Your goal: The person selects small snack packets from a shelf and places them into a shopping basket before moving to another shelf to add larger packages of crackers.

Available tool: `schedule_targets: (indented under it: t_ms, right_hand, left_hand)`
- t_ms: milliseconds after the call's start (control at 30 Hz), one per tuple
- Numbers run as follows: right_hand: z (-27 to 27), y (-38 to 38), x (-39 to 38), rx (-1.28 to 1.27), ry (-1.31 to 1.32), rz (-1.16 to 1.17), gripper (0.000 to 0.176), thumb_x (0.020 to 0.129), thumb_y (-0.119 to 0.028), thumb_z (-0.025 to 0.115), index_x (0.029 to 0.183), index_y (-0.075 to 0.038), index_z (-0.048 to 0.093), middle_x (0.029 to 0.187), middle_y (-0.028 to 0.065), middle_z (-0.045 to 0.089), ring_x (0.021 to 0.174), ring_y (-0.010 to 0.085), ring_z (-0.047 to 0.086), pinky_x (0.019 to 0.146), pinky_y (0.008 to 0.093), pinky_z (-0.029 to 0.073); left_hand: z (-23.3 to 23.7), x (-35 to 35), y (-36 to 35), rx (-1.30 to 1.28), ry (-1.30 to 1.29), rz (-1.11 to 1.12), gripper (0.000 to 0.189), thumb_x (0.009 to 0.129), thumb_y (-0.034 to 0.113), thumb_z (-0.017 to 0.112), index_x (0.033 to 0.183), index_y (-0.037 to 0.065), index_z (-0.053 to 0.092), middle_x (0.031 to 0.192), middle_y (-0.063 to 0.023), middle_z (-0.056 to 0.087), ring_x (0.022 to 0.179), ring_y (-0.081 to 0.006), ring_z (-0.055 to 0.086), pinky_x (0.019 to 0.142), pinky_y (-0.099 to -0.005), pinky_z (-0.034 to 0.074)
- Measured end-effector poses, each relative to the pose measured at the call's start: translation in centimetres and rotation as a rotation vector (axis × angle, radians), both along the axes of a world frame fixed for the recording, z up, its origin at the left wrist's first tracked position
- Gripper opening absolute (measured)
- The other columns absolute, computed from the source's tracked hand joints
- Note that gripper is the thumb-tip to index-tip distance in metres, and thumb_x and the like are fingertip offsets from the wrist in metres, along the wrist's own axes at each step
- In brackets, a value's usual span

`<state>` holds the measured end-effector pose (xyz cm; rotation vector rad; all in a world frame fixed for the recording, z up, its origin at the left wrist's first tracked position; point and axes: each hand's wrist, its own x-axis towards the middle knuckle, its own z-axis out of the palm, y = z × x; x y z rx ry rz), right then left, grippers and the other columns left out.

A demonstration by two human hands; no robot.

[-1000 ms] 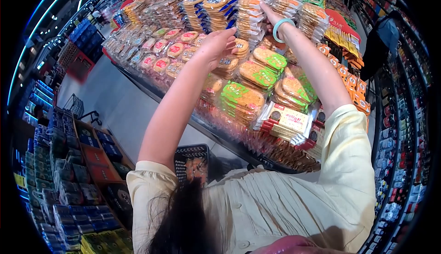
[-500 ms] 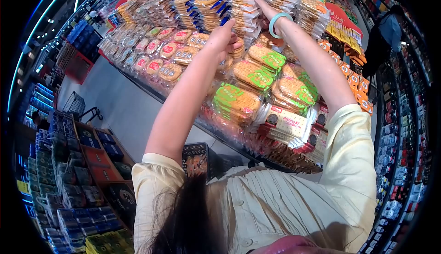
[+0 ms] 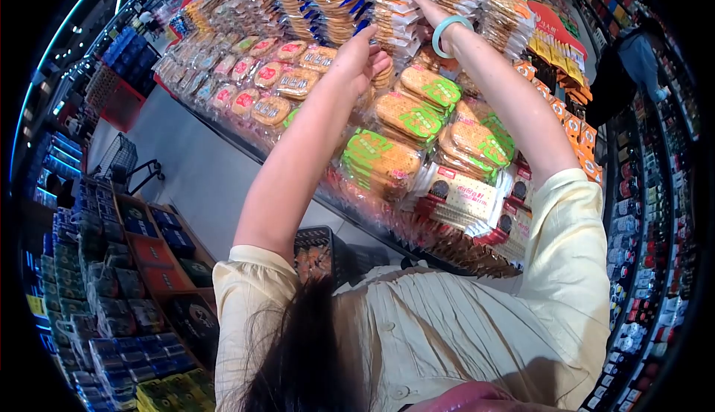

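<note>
My left hand (image 3: 359, 62) reaches to the front of a stack of round biscuit packs (image 3: 393, 16) in clear wrap with orange marks. Its thumb points up beside the stack and its fingers are apart, slightly bent. On the other side, my right hand (image 3: 430, 16), with a pale green bangle (image 3: 441, 37) at the wrist, lies along the stack with fingers stretched out. Left of them stand taller biscuit stacks with blue wrap (image 3: 334, 6). Below, between my forearms, lie oblong biscuit packs with green print (image 3: 417, 114).
White biscuit packs (image 3: 462, 197) lie at the near edge of the display. A dark basket (image 3: 339, 252) with packs inside is by my body. At left are a shopping cart (image 3: 119, 160) and stacked boxed goods (image 3: 153, 263). Another person (image 3: 633, 62) stands by the right shelves.
The view has shifted slightly. Both hands stay beside the same stack, with the left hand's fingers a little more spread. The person at right leans toward the shelves.
</note>
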<state>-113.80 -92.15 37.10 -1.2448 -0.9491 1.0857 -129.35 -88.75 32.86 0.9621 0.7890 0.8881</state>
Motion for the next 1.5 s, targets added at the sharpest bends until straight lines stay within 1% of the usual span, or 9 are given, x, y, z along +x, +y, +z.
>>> schedule_targets:
  t_ms: [133, 200, 400, 633, 733, 833, 967, 1200, 1500]
  right_hand:
    - [0.3, -0.4, -0.5, -0.015, 0.037, -0.024, 0.051, 0.084, -0.063, 0.051, 0.090, -0.013, 0.061, 0.064, -0.0007, 0.056, 0.039, 0.0047, 0.031, 0.037, 0.0206, 0.018]
    - [-0.2, 0.0, 0.0, -0.014, -0.021, -0.002, 0.050, 0.083, -0.062, 0.051, 0.093, -0.015, 0.063, 0.069, -0.0018, 0.059, 0.046, 0.0044, 0.037, 0.041, 0.0196, 0.023]
    - [-0.8, 0.5, 0.7, -0.002, -0.088, -0.026, 0.051, 0.081, -0.064, 0.052, 0.096, -0.017, 0.066, 0.075, -0.0049, 0.061, 0.057, 0.0053, 0.043, 0.050, 0.0202, 0.030]
    - [-0.2, -0.4, 0.9, -0.032, -0.173, 0.040, 0.054, 0.079, -0.066, 0.052, 0.096, -0.017, 0.066, 0.083, -0.0031, 0.061, 0.066, 0.0064, 0.045, 0.057, 0.0205, 0.033]
    - [-0.1, -1.0, 0.4, -0.001, -0.152, -0.016, 0.054, 0.077, -0.067, 0.054, 0.095, -0.017, 0.066, 0.083, -0.0032, 0.062, 0.064, 0.0059, 0.044, 0.056, 0.0200, 0.034]
    - [-0.2, -0.6, 0.8, -0.018, -0.144, -0.063, 0.056, 0.075, -0.069, 0.057, 0.093, -0.017, 0.066, 0.075, -0.0025, 0.057, 0.057, 0.0056, 0.041, 0.051, 0.0194, 0.032]
    - [0.2, -1.6, 0.4, -0.024, -0.125, -0.098, 0.059, 0.072, -0.071, 0.058, 0.091, -0.015, 0.064, 0.069, -0.0024, 0.052, 0.052, 0.0058, 0.039, 0.049, 0.0189, 0.032]
    - [-0.5, -0.8, 1.9, -0.047, -0.215, -0.066, 0.063, 0.069, -0.073, 0.058, 0.094, -0.014, 0.064, 0.072, -0.0010, 0.051, 0.054, 0.0062, 0.040, 0.052, 0.0203, 0.037]
    - [0.0, -1.7, 2.1, -0.123, -0.222, -0.060, 0.075, 0.067, -0.077, 0.055, 0.103, -0.011, 0.062, 0.078, 0.0006, 0.050, 0.072, 0.0115, 0.048, 0.064, 0.0273, 0.045]
  left_hand:
    - [-0.1, -0.3, -0.2, -0.022, -0.032, 0.008, 0.080, 0.084, 0.032, 0.064, 0.136, -0.005, 0.015, 0.120, -0.0236, 0.043, 0.099, -0.0275, 0.053, 0.080, -0.0350, 0.055]
    - [0.1, -0.3, -0.4, -0.030, -0.052, 0.023, 0.080, 0.084, 0.033, 0.065, 0.135, -0.004, 0.016, 0.120, -0.0238, 0.044, 0.097, -0.0274, 0.055, 0.077, -0.0341, 0.056]
    - [0.2, -0.5, -0.6, -0.039, -0.056, 0.019, 0.083, 0.082, 0.036, 0.066, 0.136, -0.004, 0.015, 0.128, -0.0270, 0.039, 0.099, -0.0295, 0.056, 0.077, -0.0341, 0.056]
    - [0.7, -0.6, -0.9, -0.054, -0.053, -0.001, 0.085, 0.083, 0.036, 0.065, 0.137, -0.003, 0.014, 0.132, -0.0296, 0.035, 0.102, -0.0311, 0.056, 0.077, -0.0334, 0.056]
    - [0.7, -0.6, -0.9, -0.057, -0.052, 0.002, 0.084, 0.083, 0.036, 0.065, 0.137, -0.003, 0.014, 0.132, -0.0296, 0.035, 0.101, -0.0309, 0.056, 0.076, -0.0332, 0.056]
    - [0.7, -0.7, -0.9, -0.056, -0.065, -0.003, 0.084, 0.083, 0.036, 0.065, 0.137, -0.003, 0.015, 0.132, -0.0297, 0.035, 0.100, -0.0307, 0.056, 0.076, -0.0331, 0.056]
    - [0.5, -0.6, -0.9, -0.049, -0.077, -0.028, 0.082, 0.082, 0.036, 0.066, 0.135, -0.003, 0.017, 0.129, -0.0293, 0.037, 0.099, -0.0300, 0.056, 0.076, -0.0328, 0.056]
    - [0.1, -0.6, -0.4, -0.057, -0.091, -0.040, 0.084, 0.082, 0.036, 0.067, 0.134, -0.004, 0.016, 0.121, -0.0275, 0.042, 0.096, -0.0287, 0.056, 0.076, -0.0330, 0.056]
    - [0.3, -0.4, -0.5, -0.064, -0.083, -0.028, 0.074, 0.080, 0.036, 0.069, 0.126, -0.001, 0.025, 0.105, -0.0218, 0.046, 0.086, -0.0255, 0.057, 0.072, -0.0320, 0.057]
